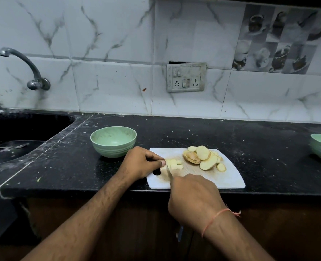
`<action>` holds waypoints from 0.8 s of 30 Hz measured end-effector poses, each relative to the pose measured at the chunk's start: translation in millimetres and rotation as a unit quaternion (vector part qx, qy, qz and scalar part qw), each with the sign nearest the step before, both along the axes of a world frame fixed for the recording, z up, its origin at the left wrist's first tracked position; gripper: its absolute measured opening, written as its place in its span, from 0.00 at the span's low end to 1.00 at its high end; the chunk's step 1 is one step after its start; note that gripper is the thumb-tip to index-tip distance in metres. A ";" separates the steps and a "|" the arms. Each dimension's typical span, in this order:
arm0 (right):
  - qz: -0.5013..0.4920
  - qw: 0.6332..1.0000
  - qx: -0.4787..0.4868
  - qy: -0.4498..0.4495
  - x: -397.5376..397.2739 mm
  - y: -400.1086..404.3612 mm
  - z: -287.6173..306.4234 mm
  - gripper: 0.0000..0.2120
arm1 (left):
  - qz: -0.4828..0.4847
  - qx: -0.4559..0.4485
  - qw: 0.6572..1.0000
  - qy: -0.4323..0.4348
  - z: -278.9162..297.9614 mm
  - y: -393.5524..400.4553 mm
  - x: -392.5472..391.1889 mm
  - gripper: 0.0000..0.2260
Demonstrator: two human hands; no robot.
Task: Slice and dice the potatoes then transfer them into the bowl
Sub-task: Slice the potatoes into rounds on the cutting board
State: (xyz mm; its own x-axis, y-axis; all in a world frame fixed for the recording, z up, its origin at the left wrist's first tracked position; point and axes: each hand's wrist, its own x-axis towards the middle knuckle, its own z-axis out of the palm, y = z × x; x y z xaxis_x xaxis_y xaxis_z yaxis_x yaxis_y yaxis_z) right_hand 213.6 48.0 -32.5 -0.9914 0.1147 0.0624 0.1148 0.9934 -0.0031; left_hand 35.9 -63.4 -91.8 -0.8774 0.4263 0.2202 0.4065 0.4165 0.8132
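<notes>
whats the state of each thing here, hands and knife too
left hand: pinching the potato strips
right hand: gripping the knife, blade down on the strips
potato slices: piled, uncut
cutting board: flat on the counter
near green bowl: empty
tap: not running
</notes>
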 end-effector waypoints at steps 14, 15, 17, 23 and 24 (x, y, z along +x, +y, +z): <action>-0.028 0.996 -0.057 0.064 -0.7 19.9 11.3 0.10 | -0.070 -0.015 0.996 -0.047 6.4 -13.4 -6.9 0.08; -0.028 0.996 -0.058 0.063 -4.1 19.2 11.0 0.09 | -0.077 -0.014 0.996 -0.052 5.7 -13.7 -6.8 0.09; -0.028 0.996 -0.062 0.056 -10.7 17.0 10.1 0.07 | -0.090 -0.004 0.994 -0.061 4.0 -14.3 -7.7 0.11; -0.029 0.997 -0.061 0.039 -22.6 8.8 10.6 0.08 | -0.090 -0.001 0.994 -0.060 2.7 -13.7 -11.2 0.11; -0.033 0.997 -0.057 0.033 -24.6 7.1 10.4 0.10 | -0.088 -0.006 0.994 -0.058 2.9 -13.9 -12.3 0.10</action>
State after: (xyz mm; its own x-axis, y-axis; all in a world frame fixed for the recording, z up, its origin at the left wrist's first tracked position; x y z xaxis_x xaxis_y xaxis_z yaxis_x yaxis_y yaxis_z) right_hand 188.9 55.1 -22.1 -0.9757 0.1892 0.1104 0.1751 0.9765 -0.1260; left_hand 23.6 -77.3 -88.8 -0.8076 0.5782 0.1160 0.3779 0.3565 0.8545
